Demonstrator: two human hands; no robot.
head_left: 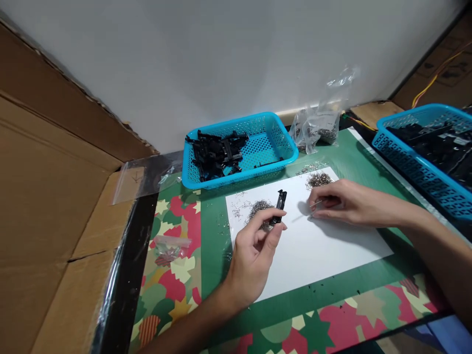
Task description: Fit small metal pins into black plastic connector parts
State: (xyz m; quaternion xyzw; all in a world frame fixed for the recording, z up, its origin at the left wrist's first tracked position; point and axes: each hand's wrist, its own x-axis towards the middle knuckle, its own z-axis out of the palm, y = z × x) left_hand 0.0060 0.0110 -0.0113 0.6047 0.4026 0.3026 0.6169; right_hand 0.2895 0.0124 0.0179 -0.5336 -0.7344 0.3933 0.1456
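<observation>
My left hand (pixel 254 253) is closed, pinching a small black plastic part (pixel 281 199) upright between thumb and fingers, above a white sheet of paper (pixel 313 260). My right hand (pixel 342 202) rests low over the sheet's right side, fingers closed on a thin metal rod (pixel 315 203); its full shape is hidden by the fingers. Just behind the left fingers lies a pile of tiny metal pieces (pixel 260 205), which look like small springs or pins. A second metal pile (pixel 318 180) sits beyond my right hand, at the paper's far edge.
A blue basket (pixel 239 183) with black plastic parts stands behind the paper. Another blue basket (pixel 416 162) of black parts is at right. Clear plastic bags (pixel 320 125) stand against the wall. Cardboard (pixel 55 196) borders the left. A small bag (pixel 171 250) lies on the patterned covering.
</observation>
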